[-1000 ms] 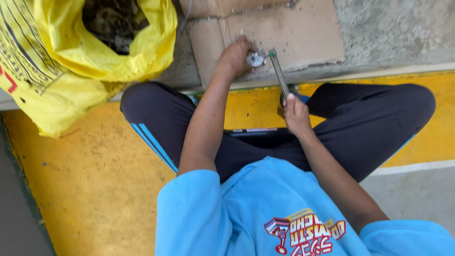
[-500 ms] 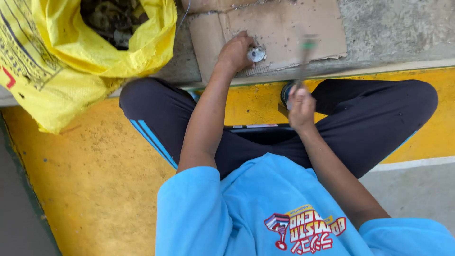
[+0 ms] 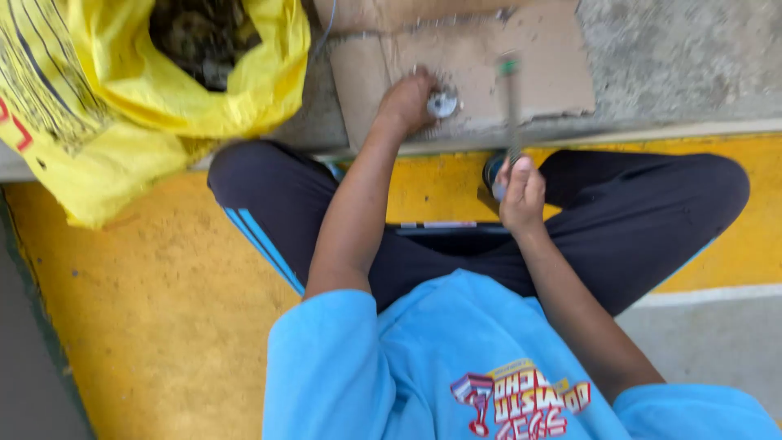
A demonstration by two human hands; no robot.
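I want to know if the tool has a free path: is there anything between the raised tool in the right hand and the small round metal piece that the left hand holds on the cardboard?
Nothing visible does. The tool in the right hand is blurred, above bare cardboard, right of the metal piece under the left hand.

I sat cross-legged on the floor (image 3: 147,326) with a cardboard sheet (image 3: 464,65) lying flat on the far ledge (image 3: 676,65) before my knees. My left hand (image 3: 405,102) rested on that sheet, touching a small round metal piece (image 3: 442,104). My right hand (image 3: 521,183) was nearer, over my lap, holding a slim tool (image 3: 511,98) upright. A sack (image 3: 122,106) sat far left, junk inside.
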